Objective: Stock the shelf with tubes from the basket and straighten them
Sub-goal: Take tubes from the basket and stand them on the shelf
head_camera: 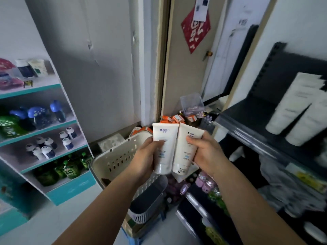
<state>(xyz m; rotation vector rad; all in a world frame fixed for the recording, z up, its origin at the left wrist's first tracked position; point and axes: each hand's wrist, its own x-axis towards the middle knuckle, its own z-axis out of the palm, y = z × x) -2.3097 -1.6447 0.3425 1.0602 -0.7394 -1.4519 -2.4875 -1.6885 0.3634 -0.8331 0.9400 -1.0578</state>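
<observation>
Holding one tube in each hand, we see the left tube (164, 138) and the right tube (188, 145) cap-down, side by side and touching, above the basket (113, 161). The fingers of our left hand (146, 156) are curled round the left tube, those of our right hand (206, 152) round the right tube. On the dark shelf (247, 122) at the right, more white tubes (290, 110) lean together.

Above the white basket (115, 161), the left grip (146, 156) holds a white tube (165, 134) and the right grip (206, 152) holds a second tube (185, 151) (side by side, caps down). Right of the basket, blurred shelf tubes (292, 112) rest on the dark shelf (247, 124).
</observation>
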